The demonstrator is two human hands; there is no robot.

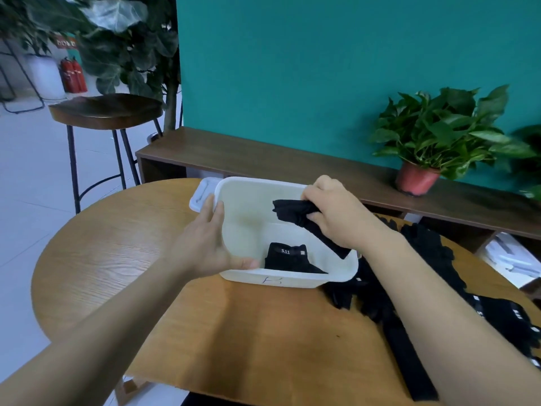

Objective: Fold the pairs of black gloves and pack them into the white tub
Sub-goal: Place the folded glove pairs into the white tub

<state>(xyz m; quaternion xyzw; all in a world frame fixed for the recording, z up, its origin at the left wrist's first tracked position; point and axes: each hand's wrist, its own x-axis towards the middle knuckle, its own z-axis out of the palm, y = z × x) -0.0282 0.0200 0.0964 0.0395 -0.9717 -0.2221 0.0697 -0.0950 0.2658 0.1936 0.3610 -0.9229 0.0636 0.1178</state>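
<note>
In the head view, the left hand (pixel 210 244) is seen gripping the white tub (pixel 289 280) at its near left corner: the fingers (pixel 213 207) are laid almost straight along the outside of the left wall, and the thumb is hooked over the near rim into the inside. The right hand (pixel 330 212) is closed round a folded pair of black gloves (pixel 291 210), which is held above the right half of the tub, just below the far rim as seen from here; the bundle is pinched between curled fingers and thumb, and one end hangs down from under the hand towards the tub's right wall. Whether this bundle touches the tub cannot be told. Inside the tub a second folded pair (pixel 289 259) is lying against the near wall, a small label reading "5.11" turned upward; the remaining floor of the tub is bare. This packed pair is found between the two hands, nearer the left thumb. A white lid (pixel 202 194) is partly hidden behind the tub's far left corner. The tub is set on the round wooden tabletop (pixel 131 259). To its right, under and beyond the right forearm, a pile of loose black gloves (pixel 430 250) is spread over the tabletop, reaching to the near right edge. A potted plant (pixel 439 133) is placed on a low wooden shelf (pixel 263 159) against the teal wall, and a wooden stool (pixel 105 109) is stood at far left.
</note>
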